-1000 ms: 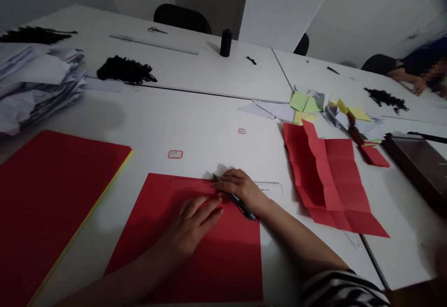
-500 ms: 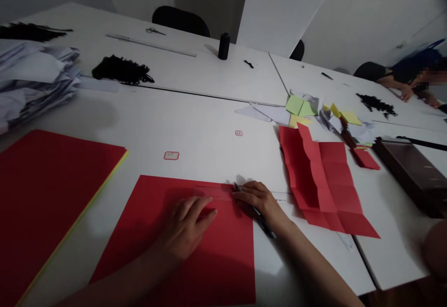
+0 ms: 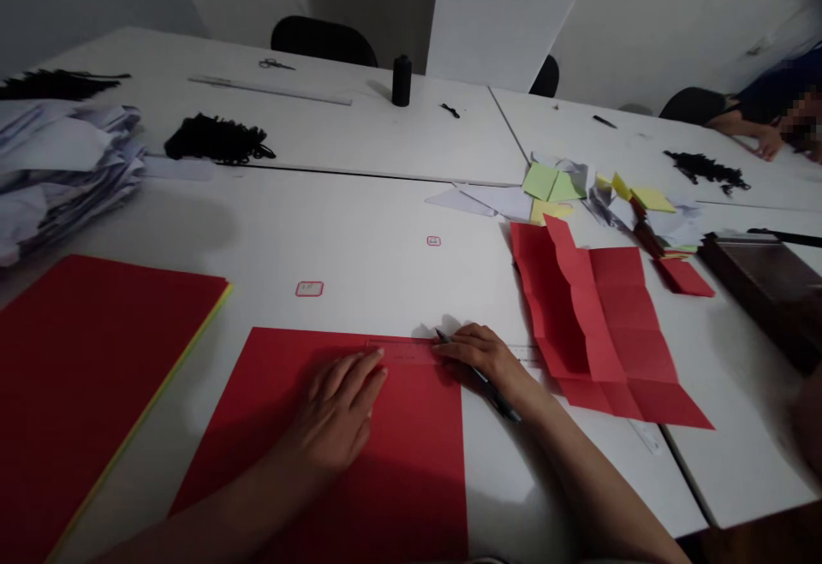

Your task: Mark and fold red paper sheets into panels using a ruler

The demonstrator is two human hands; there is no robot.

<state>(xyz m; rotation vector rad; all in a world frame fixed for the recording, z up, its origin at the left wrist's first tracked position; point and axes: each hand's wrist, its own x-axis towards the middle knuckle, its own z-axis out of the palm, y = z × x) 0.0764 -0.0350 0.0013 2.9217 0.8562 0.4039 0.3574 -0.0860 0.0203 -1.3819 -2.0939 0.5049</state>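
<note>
A sheet of red paper (image 3: 411, 453) lies flat on the white table in front of me. Along its far edge rests a clear ruler (image 3: 408, 353), reaching past the sheet's right side. My left hand (image 3: 337, 406) is laid palm down on the sheet, fingers stretched out, fingertips at the ruler's left end. A dark pen (image 3: 491, 393) is gripped in my right hand (image 3: 479, 359), its tip pointing up and left at the sheet's far edge. That hand also rests over the ruler. Its lower fingers are partly hidden.
Red sheets (image 3: 109, 376) are stacked left, below crumpled white paper (image 3: 57, 170). Creased red paper (image 3: 610, 324) stands right, near a dark box (image 3: 764, 290). Farther off are black cord (image 3: 215, 138), a black bottle (image 3: 402, 81), scissors (image 3: 276, 64) and another person's hand (image 3: 767, 145).
The view has shifted slightly. The ruler sits a little farther right on the sheet. My left fingers have drawn closer together at its end; my right hand still holds the pen.
</note>
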